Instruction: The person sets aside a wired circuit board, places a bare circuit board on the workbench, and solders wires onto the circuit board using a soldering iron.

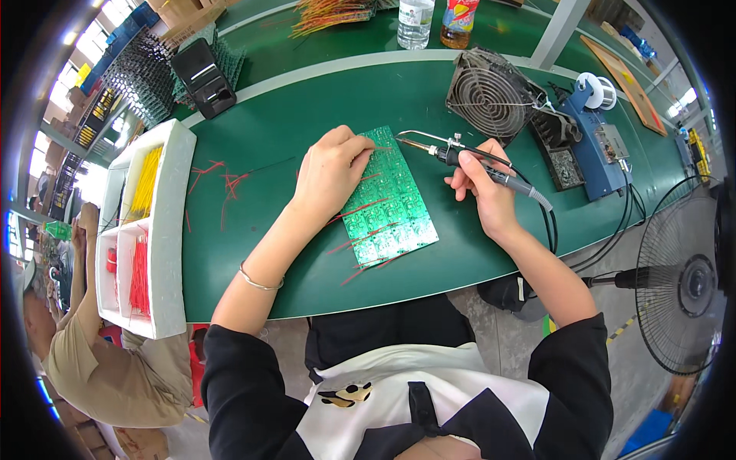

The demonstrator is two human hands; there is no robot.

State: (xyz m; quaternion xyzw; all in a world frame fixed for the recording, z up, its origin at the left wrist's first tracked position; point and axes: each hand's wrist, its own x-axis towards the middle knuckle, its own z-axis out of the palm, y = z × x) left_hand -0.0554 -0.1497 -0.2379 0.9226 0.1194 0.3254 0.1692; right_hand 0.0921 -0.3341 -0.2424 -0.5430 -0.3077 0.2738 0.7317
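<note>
A green printed circuit board panel point(410, 218) lies slightly tilted on the table in front of me, with several red wires point(373, 234) sticking out across its left side. My left hand point(330, 175) is over the panel's upper left edge, thumb and forefinger pinched on a thin red wire point(382, 148) that reaches onto the board. In my right hand point(491, 192) is a soldering iron point(448, 156) with a curved metal tube along it, held like a pen. Its tip points left, just over the panel's upper right edge; whether it touches anything I cannot tell.
Loose red wires point(230, 182) lie left of the panel. A white foam tray point(162, 326) holds red and yellow wires. Beyond are a black fan point(488, 96), a blue soldering unit point(594, 146) with a solder spool point(600, 92), and two bottles point(415, 24). Another person point(115, 376) sits at left.
</note>
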